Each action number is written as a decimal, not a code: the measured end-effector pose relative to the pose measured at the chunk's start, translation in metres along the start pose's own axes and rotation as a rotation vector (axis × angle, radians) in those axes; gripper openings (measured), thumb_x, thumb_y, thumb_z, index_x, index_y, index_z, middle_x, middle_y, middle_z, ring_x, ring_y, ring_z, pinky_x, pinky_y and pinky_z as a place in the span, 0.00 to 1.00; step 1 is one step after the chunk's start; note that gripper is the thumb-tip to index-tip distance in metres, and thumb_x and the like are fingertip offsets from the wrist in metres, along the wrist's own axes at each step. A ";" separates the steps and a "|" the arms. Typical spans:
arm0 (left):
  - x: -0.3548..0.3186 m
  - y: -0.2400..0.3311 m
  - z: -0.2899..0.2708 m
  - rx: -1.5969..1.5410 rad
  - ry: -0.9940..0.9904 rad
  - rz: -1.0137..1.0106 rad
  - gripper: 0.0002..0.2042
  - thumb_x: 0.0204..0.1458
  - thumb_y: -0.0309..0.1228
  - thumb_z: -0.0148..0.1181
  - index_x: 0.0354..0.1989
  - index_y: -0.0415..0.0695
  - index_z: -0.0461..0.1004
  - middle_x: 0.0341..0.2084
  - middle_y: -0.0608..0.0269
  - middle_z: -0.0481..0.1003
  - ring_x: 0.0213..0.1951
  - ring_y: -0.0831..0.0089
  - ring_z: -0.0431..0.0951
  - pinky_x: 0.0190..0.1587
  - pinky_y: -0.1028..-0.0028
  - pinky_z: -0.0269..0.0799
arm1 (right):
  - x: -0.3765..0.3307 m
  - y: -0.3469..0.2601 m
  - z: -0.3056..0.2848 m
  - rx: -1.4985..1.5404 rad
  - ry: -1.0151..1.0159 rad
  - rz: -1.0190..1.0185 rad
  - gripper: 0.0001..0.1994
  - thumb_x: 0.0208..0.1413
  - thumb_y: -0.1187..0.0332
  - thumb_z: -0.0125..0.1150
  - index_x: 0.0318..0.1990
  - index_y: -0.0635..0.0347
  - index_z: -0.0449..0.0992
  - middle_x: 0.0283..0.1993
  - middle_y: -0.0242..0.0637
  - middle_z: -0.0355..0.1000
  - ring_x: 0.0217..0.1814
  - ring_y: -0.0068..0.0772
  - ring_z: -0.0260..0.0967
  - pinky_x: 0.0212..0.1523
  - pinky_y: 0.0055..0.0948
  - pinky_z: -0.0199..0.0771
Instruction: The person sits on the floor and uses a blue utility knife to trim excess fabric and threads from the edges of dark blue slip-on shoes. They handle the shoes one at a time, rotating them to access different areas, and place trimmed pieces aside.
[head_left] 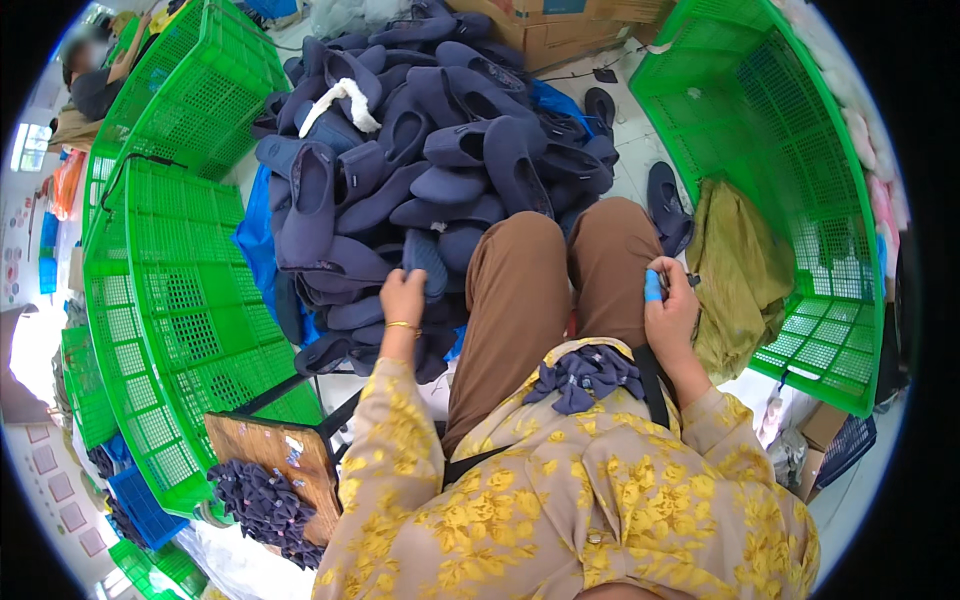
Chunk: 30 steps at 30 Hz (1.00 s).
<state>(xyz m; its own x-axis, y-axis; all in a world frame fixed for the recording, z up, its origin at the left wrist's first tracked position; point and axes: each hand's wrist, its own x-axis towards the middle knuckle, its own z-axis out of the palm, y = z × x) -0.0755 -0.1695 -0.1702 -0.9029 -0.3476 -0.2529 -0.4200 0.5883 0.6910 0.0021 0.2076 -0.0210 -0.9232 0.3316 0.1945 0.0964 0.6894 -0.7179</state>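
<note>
A large heap of navy slip-on shoes (pixel 400 190) lies in front of my knees. At its near edge my left hand (pixel 403 298) has its fingers closed at the rim of one navy shoe (pixel 426 262), whose ribbed sole shows. My right hand (pixel 672 308) rests by my right knee, a blue wrap on one finger. Its fingers are closed around a small dark object (pixel 692 280), mostly hidden, whose kind I cannot make out. Several dark blue fabric bows (pixel 588 378) lie bunched on my lap.
Green plastic crates stand at the left (pixel 200 330) and right (pixel 800 130). An olive cloth (pixel 738 270) hangs by the right crate. More bows (pixel 265 510) lie on a wooden seat (pixel 255 440). A white strip (pixel 340 103) tops the heap; a person (pixel 95 85) is far left.
</note>
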 end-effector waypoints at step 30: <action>-0.164 0.213 -0.016 0.260 -0.260 1.048 0.08 0.44 0.28 0.66 0.33 0.42 0.78 0.25 0.60 0.72 0.32 0.64 0.73 0.35 0.68 0.69 | -0.055 -0.036 -0.087 0.287 -0.528 -0.049 0.14 0.52 0.61 0.67 0.42 0.57 0.76 0.33 0.37 0.75 0.28 0.34 0.72 0.31 0.29 0.71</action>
<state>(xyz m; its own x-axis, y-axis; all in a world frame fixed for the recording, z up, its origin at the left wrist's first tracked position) -0.0154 0.0015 0.0291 -0.8011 0.5573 0.2184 0.5839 0.6471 0.4902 0.0821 0.2207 0.0522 -0.9911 -0.1111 -0.0732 0.0126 0.4696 -0.8828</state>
